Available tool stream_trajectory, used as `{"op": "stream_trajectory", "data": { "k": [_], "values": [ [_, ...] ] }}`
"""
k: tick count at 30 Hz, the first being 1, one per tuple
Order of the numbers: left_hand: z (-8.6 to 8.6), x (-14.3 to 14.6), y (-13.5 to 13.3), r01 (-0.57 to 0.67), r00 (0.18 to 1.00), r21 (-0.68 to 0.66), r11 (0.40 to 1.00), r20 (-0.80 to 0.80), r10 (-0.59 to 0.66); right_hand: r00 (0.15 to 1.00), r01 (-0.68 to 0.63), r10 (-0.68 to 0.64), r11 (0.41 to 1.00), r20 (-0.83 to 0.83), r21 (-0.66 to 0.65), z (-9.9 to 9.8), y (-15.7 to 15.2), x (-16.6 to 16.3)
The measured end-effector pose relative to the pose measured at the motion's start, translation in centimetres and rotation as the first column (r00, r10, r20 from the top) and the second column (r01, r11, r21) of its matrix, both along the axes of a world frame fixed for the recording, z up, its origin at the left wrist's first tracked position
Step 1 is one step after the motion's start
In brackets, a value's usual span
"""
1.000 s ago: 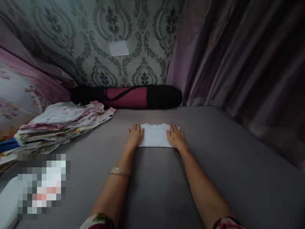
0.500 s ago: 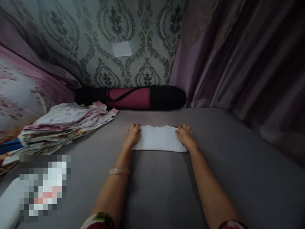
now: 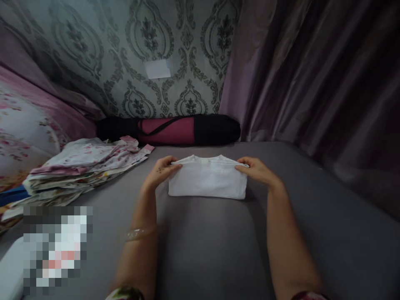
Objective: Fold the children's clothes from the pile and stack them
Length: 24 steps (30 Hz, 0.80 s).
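Note:
A folded white shirt (image 3: 208,179), its neckline along the far edge, is in front of me over a grey sheet (image 3: 212,246). My left hand (image 3: 161,170) pinches its upper left corner between thumb and fingers. At the upper right corner, my right hand (image 3: 258,168) grips the cloth in the same way. The far edge looks raised between the two hands; whether the near edge still touches the sheet I cannot tell. A clear bangle (image 3: 139,233) circles my left forearm.
To the left lies a stack of folded clothes (image 3: 90,160). A long black and pink bag (image 3: 168,131) rests against the patterned wall (image 3: 187,50). Purple curtains (image 3: 265,75) hang on the right. A white object (image 3: 12,266) and a pixelated patch are at lower left.
Both hands have gone from pressing on the shirt's sides to pinching its far corners. That far edge has come up, and the wrists have swung outward.

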<state>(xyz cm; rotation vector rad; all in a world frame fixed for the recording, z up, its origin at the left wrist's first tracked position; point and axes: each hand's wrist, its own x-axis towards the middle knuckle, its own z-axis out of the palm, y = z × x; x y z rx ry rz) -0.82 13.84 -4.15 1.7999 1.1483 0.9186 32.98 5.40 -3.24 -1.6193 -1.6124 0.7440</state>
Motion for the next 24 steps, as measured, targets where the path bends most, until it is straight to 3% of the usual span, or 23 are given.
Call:
{"op": "stream_trajectory", "data": {
  "k": [5,7,8,10,12,14,16,19,24],
  "values": [
    [1.3,0.7,-0.2,-0.155,0.987,0.265,0.952,0.078,0.139,0.990,0.140,-0.136,0.965,-0.032,0.223,1.9,-0.8,0.3],
    [1.5,0.6,-0.2,-0.147,0.989,0.356,0.923,0.026,0.148,0.988,0.152,-0.156,0.953,-0.007,0.263,1.9,-1.0,0.7],
    [1.6,0.3,-0.3,-0.101,0.992,0.370,0.924,-0.037,0.123,0.993,0.114,-0.119,0.966,0.008,0.231,1.8,-1.1,1.0],
    [1.7,-0.7,-0.6,0.084,0.971,0.282,0.956,-0.237,-0.016,0.999,-0.053,0.053,0.998,0.014,0.043,1.3,-1.4,1.6],
    [1.8,-1.9,-0.9,0.277,0.877,0.068,0.958,-0.425,-0.223,0.970,-0.242,0.235,0.944,-0.055,-0.224,0.7,-1.7,2.0],
    [1.9,-2.7,-1.2,0.352,0.796,-0.071,0.933,-0.502,-0.338,0.949,-0.316,0.292,0.864,-0.121,-0.391,0.3,-1.9,2.1],
    [2.0,-3.1,-1.3,0.319,0.808,-0.035,0.947,-0.513,-0.291,0.960,-0.278,0.265,0.868,-0.091,-0.412,0.2,-1.8,1.8],
    [1.8,-2.4,-1.2,0.234,0.840,0.076,0.969,-0.517,-0.162,0.968,-0.214,0.244,0.925,0.059,-0.314,0.5,-1.1,0.4],
    [0.1,1.5,-1.4,0.327,0.784,0.078,0.942,-0.578,-0.224,0.878,-0.206,0.309,0.934,0.365,-0.293,-0.2,0.3,-4.2]
  ]
}}
